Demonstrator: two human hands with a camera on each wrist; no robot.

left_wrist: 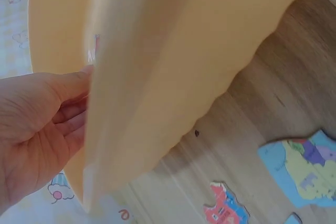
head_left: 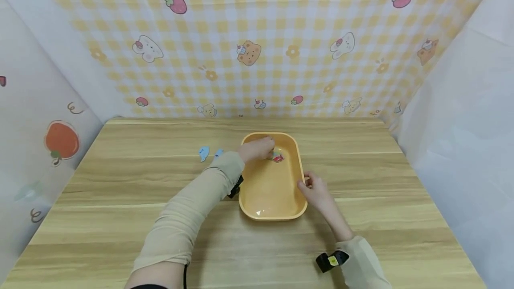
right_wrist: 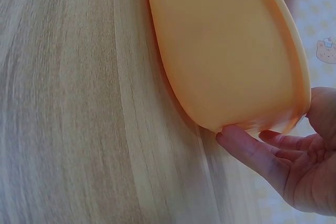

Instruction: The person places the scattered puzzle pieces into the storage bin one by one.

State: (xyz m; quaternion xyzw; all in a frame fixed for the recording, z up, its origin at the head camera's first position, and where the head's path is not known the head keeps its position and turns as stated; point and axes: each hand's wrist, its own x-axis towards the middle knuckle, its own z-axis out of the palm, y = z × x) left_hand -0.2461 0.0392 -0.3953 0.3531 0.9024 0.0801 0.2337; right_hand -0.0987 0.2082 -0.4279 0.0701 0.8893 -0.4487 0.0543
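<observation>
An orange-yellow rectangular tray (head_left: pixel 296 174) sits mid-table. My left hand (head_left: pixel 257 148) reaches over the tray's far left rim. Its curled fingers close on a small red and multicoloured puzzle piece (head_left: pixel 277 156) down inside the tray. In the left wrist view the left hand (left_wrist: pixel 39 129) lies behind the tray wall (left_wrist: pixel 173 66), which hides its fingertips. My right hand (head_left: pixel 314 189) grips the tray's right rim. In the right wrist view its thumb (right_wrist: pixel 247 148) presses under the tray's lip (right_wrist: pixel 226 51), with the other fingers curled beside it.
Two small blue puzzle pieces (head_left: pixel 204 153) lie on the wooden table left of the tray. The left wrist view shows a blue-and-yellow piece (left_wrist: pixel 302 166) and a red-and-blue piece (left_wrist: pixel 226 209) there. Patterned cloth walls enclose the table at the back and both sides.
</observation>
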